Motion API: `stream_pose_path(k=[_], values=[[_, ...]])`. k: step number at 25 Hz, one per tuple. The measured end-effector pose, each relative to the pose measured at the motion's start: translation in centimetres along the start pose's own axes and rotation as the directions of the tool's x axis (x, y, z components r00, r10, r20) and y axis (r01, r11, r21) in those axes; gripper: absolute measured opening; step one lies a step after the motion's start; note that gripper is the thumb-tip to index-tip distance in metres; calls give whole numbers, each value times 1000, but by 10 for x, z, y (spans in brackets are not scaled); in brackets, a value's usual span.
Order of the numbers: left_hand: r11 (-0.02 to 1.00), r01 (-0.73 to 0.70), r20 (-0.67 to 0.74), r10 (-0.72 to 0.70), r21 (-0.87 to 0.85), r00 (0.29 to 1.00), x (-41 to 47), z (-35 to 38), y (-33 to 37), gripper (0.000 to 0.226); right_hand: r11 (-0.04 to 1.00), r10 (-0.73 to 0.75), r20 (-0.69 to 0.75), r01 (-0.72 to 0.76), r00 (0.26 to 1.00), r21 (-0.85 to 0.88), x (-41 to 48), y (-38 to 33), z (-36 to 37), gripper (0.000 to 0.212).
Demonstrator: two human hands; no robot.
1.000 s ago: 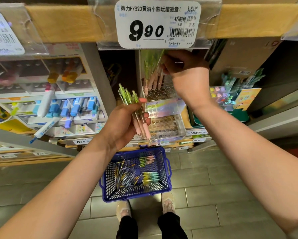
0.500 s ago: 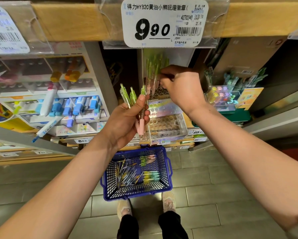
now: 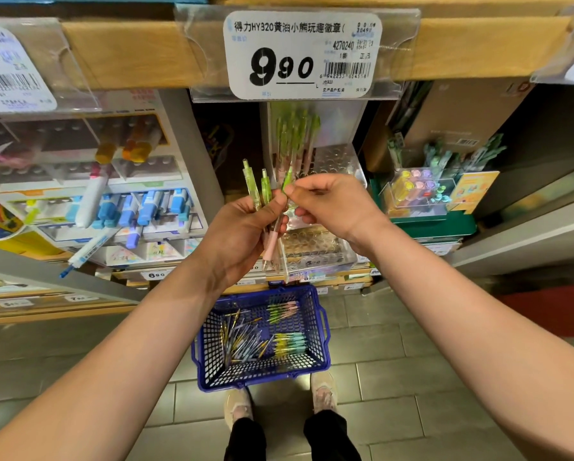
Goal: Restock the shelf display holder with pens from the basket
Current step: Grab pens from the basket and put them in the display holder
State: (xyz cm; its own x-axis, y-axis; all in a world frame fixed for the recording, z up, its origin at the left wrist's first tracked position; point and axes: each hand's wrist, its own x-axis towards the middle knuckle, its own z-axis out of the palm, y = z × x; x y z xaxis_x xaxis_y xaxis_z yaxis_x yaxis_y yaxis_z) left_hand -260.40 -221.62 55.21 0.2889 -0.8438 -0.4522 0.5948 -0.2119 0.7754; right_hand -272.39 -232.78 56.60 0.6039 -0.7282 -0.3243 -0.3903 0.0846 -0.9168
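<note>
My left hand (image 3: 242,234) grips a small bunch of green-and-pink pens (image 3: 257,194), tops up, in front of the shelf. My right hand (image 3: 332,204) pinches the green top of one of those pens (image 3: 287,181) between thumb and fingertips. Behind both hands stands the clear tiered display holder (image 3: 335,161) with rows of round holes; several green pens (image 3: 295,134) stand in its upper tier. On the floor below sits the blue plastic basket (image 3: 322,327) with several loose and bundled pens (image 3: 245,341) inside.
A wooden shelf edge with a 9.90 price tag (image 3: 302,54) hangs just above the holder. A marker display (image 3: 119,207) fills the left, another pen stand (image 3: 422,191) the right. My shoes (image 3: 324,394) stand on grey floor tiles behind the basket.
My right hand came down from the holder's upper tier to the bunch in my left hand and now pinches one pen's top. The left hand kept its grip.
</note>
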Motion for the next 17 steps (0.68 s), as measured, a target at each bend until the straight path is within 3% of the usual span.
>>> stream_pose_path(k=[5, 7, 10, 12, 14, 17], values=[[1000, 16, -19, -16, -6, 1000, -1, 7, 2, 36, 977, 22, -89, -2, 996, 212, 2, -9, -14, 11], [999, 34, -39, -33, 26, 999, -1, 6, 2, 42, 972, -37, -213, 85, 976, 220, 8, -20, -31, 17], [997, 73, -31, -73, -1, 997, 0, 6, 1, 46, 956, -294, -384, 270, 875, -117, 21, -35, -52, 19], [991, 114, -14, -115, -64, 993, 0, 6, 1, 43, 900, -415, -374, 313, 829, -305, 25, -37, -56, 14], [985, 133, 19, -132, -106, 991, 1, 5, 1, 41, 763, -547, -313, 308, 777, -568, 26, -35, -53, 17], [986, 145, 12, -145, -86, 989, 2, 1, 1, 38, 716, -633, -318, 378, 705, -587, 24, -32, -44, 17]])
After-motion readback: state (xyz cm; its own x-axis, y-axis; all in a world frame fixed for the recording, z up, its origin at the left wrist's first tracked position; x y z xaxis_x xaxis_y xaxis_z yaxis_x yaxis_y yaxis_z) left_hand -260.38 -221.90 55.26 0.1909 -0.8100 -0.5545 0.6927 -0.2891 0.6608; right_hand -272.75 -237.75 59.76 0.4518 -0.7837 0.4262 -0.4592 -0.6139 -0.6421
